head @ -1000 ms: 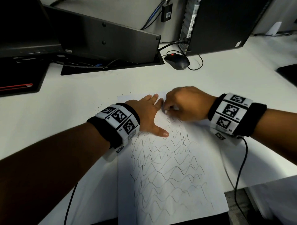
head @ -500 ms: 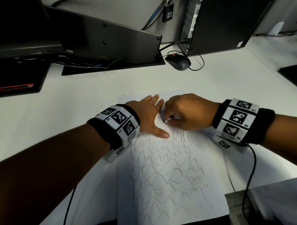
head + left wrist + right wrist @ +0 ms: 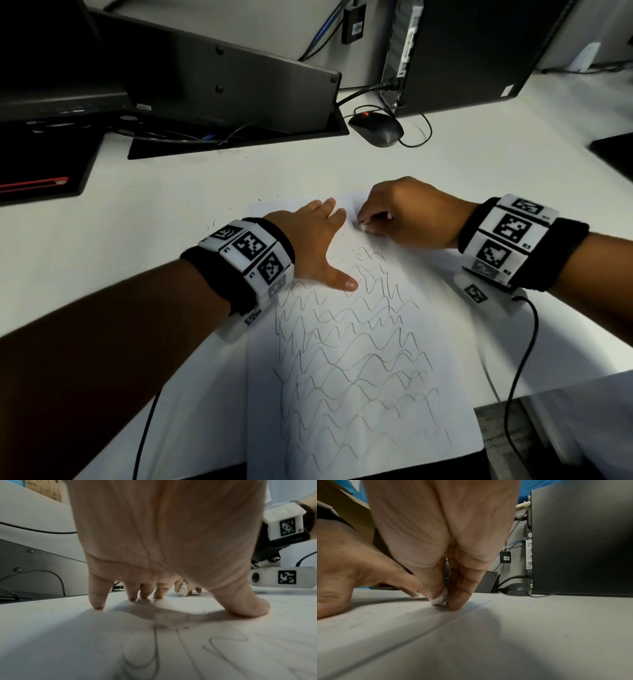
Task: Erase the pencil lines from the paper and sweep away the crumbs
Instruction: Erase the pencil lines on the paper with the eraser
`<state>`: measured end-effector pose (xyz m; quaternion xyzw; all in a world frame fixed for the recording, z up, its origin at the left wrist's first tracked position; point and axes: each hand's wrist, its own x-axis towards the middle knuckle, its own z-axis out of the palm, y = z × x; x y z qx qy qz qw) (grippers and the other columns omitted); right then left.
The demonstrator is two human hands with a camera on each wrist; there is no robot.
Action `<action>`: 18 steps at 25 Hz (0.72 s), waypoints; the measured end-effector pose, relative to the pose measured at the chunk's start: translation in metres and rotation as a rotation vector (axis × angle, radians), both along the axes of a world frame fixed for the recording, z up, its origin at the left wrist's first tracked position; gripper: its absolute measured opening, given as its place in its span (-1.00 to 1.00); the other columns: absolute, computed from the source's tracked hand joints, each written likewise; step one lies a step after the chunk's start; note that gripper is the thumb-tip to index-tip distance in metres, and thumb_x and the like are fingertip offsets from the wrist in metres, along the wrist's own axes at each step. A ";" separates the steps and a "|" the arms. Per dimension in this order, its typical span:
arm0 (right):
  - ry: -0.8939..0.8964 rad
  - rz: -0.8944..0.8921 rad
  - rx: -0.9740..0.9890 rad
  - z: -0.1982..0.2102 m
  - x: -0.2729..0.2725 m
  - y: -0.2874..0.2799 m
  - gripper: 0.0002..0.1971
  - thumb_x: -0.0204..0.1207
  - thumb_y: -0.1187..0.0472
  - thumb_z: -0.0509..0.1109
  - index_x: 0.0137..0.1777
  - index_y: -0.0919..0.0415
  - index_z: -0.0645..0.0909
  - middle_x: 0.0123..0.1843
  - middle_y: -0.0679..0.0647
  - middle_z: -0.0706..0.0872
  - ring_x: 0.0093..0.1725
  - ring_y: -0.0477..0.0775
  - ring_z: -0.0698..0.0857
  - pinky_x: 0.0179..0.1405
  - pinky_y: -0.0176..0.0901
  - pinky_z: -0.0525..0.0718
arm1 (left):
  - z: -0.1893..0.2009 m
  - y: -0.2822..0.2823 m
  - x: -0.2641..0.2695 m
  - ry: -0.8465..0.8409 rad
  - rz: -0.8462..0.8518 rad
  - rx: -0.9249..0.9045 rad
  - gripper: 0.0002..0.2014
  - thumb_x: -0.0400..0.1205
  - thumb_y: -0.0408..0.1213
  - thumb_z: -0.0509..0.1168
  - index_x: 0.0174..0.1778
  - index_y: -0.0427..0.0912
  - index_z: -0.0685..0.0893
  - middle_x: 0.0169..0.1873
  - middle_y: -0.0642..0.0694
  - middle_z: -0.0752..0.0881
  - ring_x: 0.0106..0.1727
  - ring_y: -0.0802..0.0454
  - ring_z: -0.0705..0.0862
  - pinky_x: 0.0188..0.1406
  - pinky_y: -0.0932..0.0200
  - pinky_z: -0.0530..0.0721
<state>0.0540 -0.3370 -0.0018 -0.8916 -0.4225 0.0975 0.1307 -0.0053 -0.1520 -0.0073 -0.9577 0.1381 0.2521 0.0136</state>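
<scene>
A white sheet of paper (image 3: 359, 394) covered in wavy pencil lines (image 3: 349, 342) lies on the white desk, its near edge at the desk's front. My left hand (image 3: 315, 246) presses flat on the paper's upper left, fingers spread, thumb pointing right. My right hand (image 3: 404, 216) pinches a small white eraser (image 3: 361, 226) between thumb and fingertips, its tip on the paper near the top edge. The eraser (image 3: 439, 597) shows in the right wrist view and, past my left fingers, as the eraser (image 3: 182, 590) in the left wrist view. Dark crumbs (image 3: 164, 616) lie under my left palm.
A black mouse (image 3: 376, 130) with its cable sits behind the paper. A computer tower (image 3: 462, 51) stands at the back right, a monitor base and tilted dark panel (image 3: 212, 75) at the back left. Wrist cables (image 3: 520, 359) trail off the desk's front edge.
My right hand has slid away from me with the eraser, from the top row of lines up toward the paper's top edge. The left hand has stayed put.
</scene>
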 end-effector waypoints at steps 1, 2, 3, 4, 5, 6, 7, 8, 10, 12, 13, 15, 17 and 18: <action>0.011 -0.024 0.010 -0.004 0.003 -0.002 -0.85 0.51 0.28 0.43 0.01 0.12 0.79 -0.06 0.03 0.75 -0.11 0.03 0.67 -0.06 -0.12 0.62 | 0.001 -0.001 0.002 -0.007 -0.001 -0.002 0.19 0.41 0.49 0.31 0.75 -0.12 -0.09 0.75 -0.07 -0.20 0.76 0.01 -0.13 0.64 -0.23 0.25; 0.025 -0.030 0.003 -0.006 0.004 -0.003 -0.86 0.49 0.26 0.46 0.00 0.10 0.80 -0.08 -0.02 0.74 -0.13 -0.02 0.66 -0.09 -0.17 0.59 | 0.001 -0.003 0.004 -0.015 -0.002 -0.013 0.18 0.40 0.49 0.32 0.75 -0.12 -0.03 0.76 -0.07 -0.17 0.76 0.01 -0.08 0.62 -0.23 0.29; 0.031 -0.028 -0.010 -0.007 0.004 -0.003 -0.87 0.48 0.24 0.49 -0.01 0.08 0.80 -0.11 -0.07 0.72 -0.14 -0.05 0.64 -0.12 -0.21 0.55 | 0.000 -0.006 0.006 -0.020 -0.002 -0.031 0.16 0.39 0.49 0.33 0.74 -0.10 -0.01 0.76 -0.05 -0.17 0.76 0.02 -0.07 0.62 -0.22 0.30; 0.029 -0.031 -0.021 -0.008 0.005 -0.002 -0.87 0.46 0.21 0.50 -0.01 0.05 0.80 -0.14 -0.12 0.70 -0.15 -0.06 0.64 -0.14 -0.23 0.53 | 0.000 -0.008 0.006 -0.017 -0.002 -0.048 0.16 0.40 0.50 0.31 0.75 -0.05 -0.04 0.76 -0.03 -0.18 0.76 0.02 -0.09 0.64 -0.23 0.27; 0.020 -0.038 -0.027 -0.006 0.006 -0.001 -0.87 0.46 0.18 0.51 -0.01 0.03 0.80 -0.15 -0.14 0.68 -0.14 -0.05 0.64 -0.15 -0.23 0.51 | -0.002 -0.010 0.006 -0.008 -0.006 -0.059 0.15 0.40 0.51 0.28 0.76 0.02 -0.11 0.75 -0.02 -0.20 0.76 0.01 -0.13 0.66 -0.24 0.20; 0.009 -0.045 -0.037 -0.004 0.005 -0.001 -0.86 0.46 0.17 0.50 -0.01 0.02 0.80 -0.14 -0.15 0.68 -0.11 -0.04 0.65 -0.15 -0.24 0.50 | -0.003 -0.012 0.006 0.005 -0.012 -0.060 0.15 0.41 0.52 0.26 0.75 0.08 -0.16 0.75 0.00 -0.23 0.76 0.00 -0.18 0.67 -0.27 0.13; -0.008 -0.035 -0.049 -0.003 0.002 -0.001 -0.86 0.46 0.17 0.49 0.00 0.02 0.80 -0.12 -0.16 0.68 -0.08 -0.03 0.65 -0.14 -0.24 0.49 | -0.005 -0.014 0.006 0.017 -0.018 -0.054 0.13 0.41 0.54 0.24 0.75 0.12 -0.18 0.75 0.01 -0.25 0.75 0.00 -0.21 0.68 -0.28 0.09; -0.024 0.001 -0.054 -0.003 -0.003 -0.001 -0.85 0.47 0.17 0.47 0.01 0.01 0.79 -0.10 -0.16 0.67 -0.03 -0.04 0.64 -0.12 -0.23 0.49 | -0.006 -0.014 0.006 0.024 -0.020 -0.046 0.11 0.41 0.54 0.23 0.75 0.14 -0.13 0.74 0.02 -0.27 0.75 0.00 -0.23 0.68 -0.28 0.07; -0.019 0.127 -0.054 -0.004 -0.020 0.002 -0.86 0.48 0.18 0.44 -0.01 0.01 0.78 -0.02 -0.16 0.69 0.04 -0.08 0.62 -0.09 -0.21 0.53 | -0.007 -0.012 0.008 0.021 -0.025 -0.046 0.00 0.40 0.55 0.22 0.72 0.19 0.15 0.74 0.01 -0.28 0.75 0.01 -0.24 0.65 -0.28 0.08; 0.009 0.190 -0.081 -0.004 -0.022 0.003 -0.86 0.49 0.18 0.42 -0.03 -0.01 0.78 0.03 -0.15 0.72 0.06 -0.09 0.61 -0.07 -0.19 0.56 | -0.006 -0.011 0.009 0.028 -0.030 -0.056 -0.07 0.40 0.55 0.22 0.68 0.23 0.27 0.74 0.01 -0.29 0.75 0.01 -0.25 0.65 -0.28 0.07; -0.004 0.155 -0.087 -0.002 -0.015 0.002 -0.85 0.48 0.18 0.42 -0.01 -0.02 0.77 0.02 -0.15 0.72 0.08 -0.07 0.62 -0.07 -0.18 0.56 | -0.006 -0.011 0.008 0.031 -0.026 -0.055 -0.02 0.40 0.55 0.22 0.71 0.21 0.18 0.74 0.02 -0.29 0.75 0.01 -0.25 0.65 -0.27 0.06; -0.089 0.055 -0.101 0.002 -0.004 0.000 -0.82 0.48 0.19 0.41 0.02 -0.02 0.77 -0.03 -0.14 0.70 0.11 0.00 0.63 -0.11 -0.22 0.47 | -0.007 -0.013 0.008 0.032 -0.023 -0.040 0.09 0.40 0.55 0.22 0.75 0.17 -0.08 0.74 0.03 -0.29 0.75 0.00 -0.24 0.65 -0.27 0.06; -0.128 0.068 -0.110 -0.002 -0.009 0.002 -0.80 0.46 0.21 0.39 0.01 -0.02 0.76 -0.03 -0.13 0.69 0.10 -0.01 0.63 -0.14 -0.26 0.41 | -0.007 -0.012 0.008 0.030 -0.021 -0.042 0.06 0.40 0.55 0.23 0.75 0.18 0.00 0.74 0.03 -0.29 0.75 0.00 -0.24 0.65 -0.28 0.06; -0.099 0.130 -0.118 -0.003 -0.017 0.004 -0.80 0.45 0.21 0.38 0.00 -0.03 0.75 0.00 -0.15 0.70 0.10 -0.04 0.62 -0.13 -0.26 0.44 | -0.007 -0.010 0.008 0.034 -0.025 -0.056 -0.02 0.40 0.55 0.23 0.72 0.21 0.17 0.74 0.03 -0.29 0.75 -0.01 -0.25 0.65 -0.30 0.05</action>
